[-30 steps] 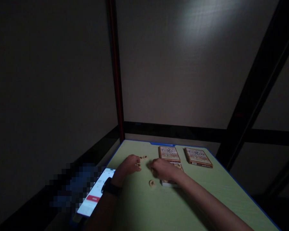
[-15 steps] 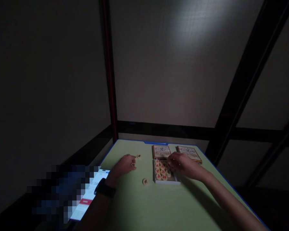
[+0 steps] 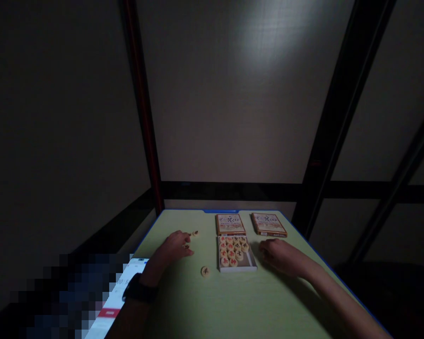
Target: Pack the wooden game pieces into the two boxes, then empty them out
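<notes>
My left hand rests low over the left side of the table, thumb and forefinger apart around a round xiangqi piece. Just beyond its fingertips lies another xiangqi piece, and a third piece with a dark character sits nearer to me. An open white box tray holds several pieces in rows, red characters on the left, dark ones on the right; its near right part is bare. To the right of the tray hovers my right hand, fingers loosely bent, with nothing visible in them.
Two flat printed boxes lie at the back of the green, blue-edged table. A lit screen is beside my left forearm, which wears a dark wristband. A wall rises behind the table.
My right hand has withdrawn from above the tray to its right side, uncovering the dark-lettered pieces. My left thumb and forefinger have spread wider. The view has shifted slightly.
</notes>
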Demonstrator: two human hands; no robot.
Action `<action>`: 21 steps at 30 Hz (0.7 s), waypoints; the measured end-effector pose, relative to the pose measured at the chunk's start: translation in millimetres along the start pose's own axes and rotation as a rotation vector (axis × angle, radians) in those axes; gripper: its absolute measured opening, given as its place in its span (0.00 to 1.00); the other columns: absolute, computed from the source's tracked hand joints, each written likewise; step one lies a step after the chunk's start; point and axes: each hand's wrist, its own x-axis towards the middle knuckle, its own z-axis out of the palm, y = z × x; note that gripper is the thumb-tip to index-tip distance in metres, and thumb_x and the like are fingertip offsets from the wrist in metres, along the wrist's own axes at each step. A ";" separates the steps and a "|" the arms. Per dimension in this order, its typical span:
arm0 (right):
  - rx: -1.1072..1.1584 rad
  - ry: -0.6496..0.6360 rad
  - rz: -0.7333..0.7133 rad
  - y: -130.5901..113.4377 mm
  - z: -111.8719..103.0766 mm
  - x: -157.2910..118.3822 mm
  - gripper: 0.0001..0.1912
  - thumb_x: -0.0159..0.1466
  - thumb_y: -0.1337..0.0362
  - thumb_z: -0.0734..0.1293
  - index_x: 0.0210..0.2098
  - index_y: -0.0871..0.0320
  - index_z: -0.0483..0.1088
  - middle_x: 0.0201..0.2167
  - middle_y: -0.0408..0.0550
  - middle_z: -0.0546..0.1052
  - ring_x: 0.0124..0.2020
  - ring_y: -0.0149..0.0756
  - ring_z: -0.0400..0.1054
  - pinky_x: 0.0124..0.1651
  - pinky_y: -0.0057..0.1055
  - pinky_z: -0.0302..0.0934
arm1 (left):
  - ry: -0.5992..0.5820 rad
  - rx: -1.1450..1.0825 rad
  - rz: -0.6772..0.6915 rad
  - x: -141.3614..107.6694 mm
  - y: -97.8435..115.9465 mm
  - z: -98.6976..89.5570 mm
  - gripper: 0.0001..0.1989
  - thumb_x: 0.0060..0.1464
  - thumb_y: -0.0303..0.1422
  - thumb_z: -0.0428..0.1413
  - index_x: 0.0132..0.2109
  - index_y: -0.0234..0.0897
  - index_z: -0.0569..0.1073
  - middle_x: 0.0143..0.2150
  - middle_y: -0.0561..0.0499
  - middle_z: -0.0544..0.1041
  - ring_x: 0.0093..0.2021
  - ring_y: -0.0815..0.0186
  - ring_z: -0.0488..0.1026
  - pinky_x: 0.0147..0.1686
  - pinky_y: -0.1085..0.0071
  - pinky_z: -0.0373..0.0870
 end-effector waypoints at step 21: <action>0.111 0.056 -0.040 3.6 -3.8 -2.2 0.21 0.56 0.70 0.64 0.49 0.60 0.74 0.46 0.57 0.77 0.46 0.45 0.71 0.46 0.34 0.62 | 0.010 0.016 -0.002 4.9 -6.7 4.2 0.18 0.44 0.34 0.62 0.45 0.36 0.76 0.46 0.46 0.76 0.45 0.58 0.73 0.47 0.68 0.67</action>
